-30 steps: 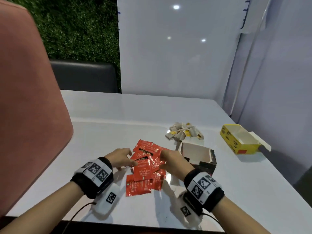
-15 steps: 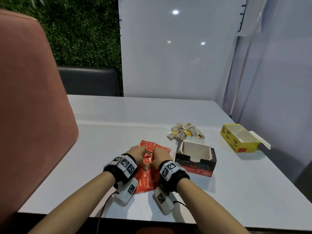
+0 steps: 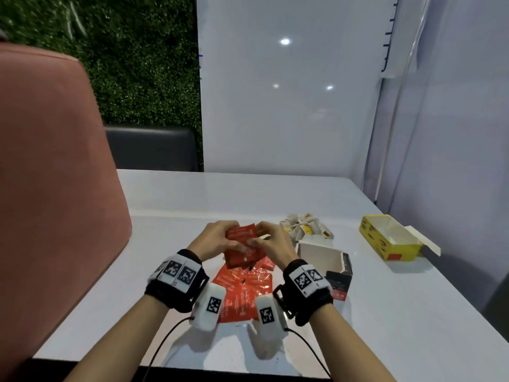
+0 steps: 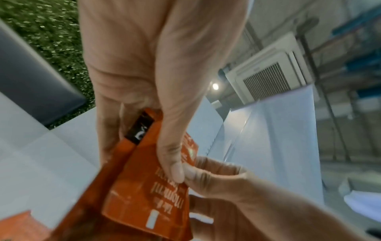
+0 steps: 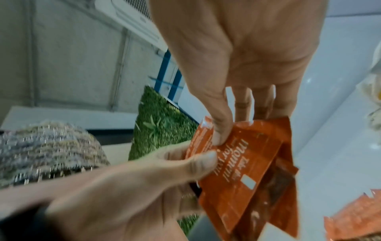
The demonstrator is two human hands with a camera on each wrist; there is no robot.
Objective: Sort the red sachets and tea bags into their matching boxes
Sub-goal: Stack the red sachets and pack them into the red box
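Observation:
Both hands hold a small stack of red sachets (image 3: pixel 243 250) upright just above the white table (image 3: pixel 385 312). My left hand (image 3: pixel 234 236) grips its left side, thumb on the front face (image 4: pixel 175 169). My right hand (image 3: pixel 259 235) pinches the right side, thumb in front and fingers behind (image 5: pixel 239 125). The printed sachet face (image 5: pixel 245 176) shows in both wrist views (image 4: pixel 144 195). Several loose red sachets (image 3: pixel 242 293) lie below my wrists. The open red and black box (image 3: pixel 337 282) stands to the right. A pile of tea bags (image 3: pixel 303 227) lies beyond it, and an open yellow box (image 3: pixel 377 241) is at far right.
A pink chair back (image 3: pixel 55 188) rises close on the left. A dark seat back (image 3: pixel 151 147) stands behind the table's far edge. White partition walls (image 3: pixel 275 106) close off the back and right. Cables run from my wrist units over the near table edge.
My hands closed together over the sachets on the table, then rose with a stack held between them. The rest of the sachets stayed on the table.

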